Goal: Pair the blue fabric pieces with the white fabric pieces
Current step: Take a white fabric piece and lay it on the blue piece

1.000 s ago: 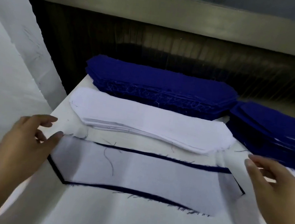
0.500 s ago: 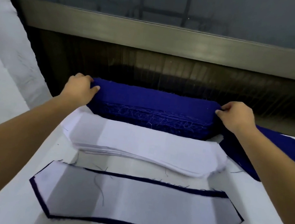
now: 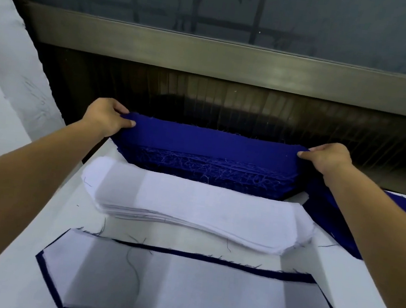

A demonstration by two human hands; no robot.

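A thick stack of blue fabric pieces (image 3: 207, 172) lies at the far edge of the white table (image 3: 334, 285). My left hand (image 3: 105, 116) pinches the left end of the top blue piece (image 3: 213, 142), and my right hand (image 3: 328, 157) pinches its right end, lifting it slightly off the stack. In front of it sits a stack of white fabric pieces (image 3: 198, 204). Nearest to me lies a finished pair (image 3: 180, 284), a white piece on a blue one whose dark edge shows around it.
A second pile of blue pieces (image 3: 337, 216) lies at the right, partly under my right forearm. Behind the table runs a metal rail (image 3: 234, 58) with a dark ribbed panel below. White cloth (image 3: 3, 103) hangs at the left.
Both hands left the finished pair and reached to the far blue stack. They now pinch the ends of its top piece, which has risen a little since half a second ago.
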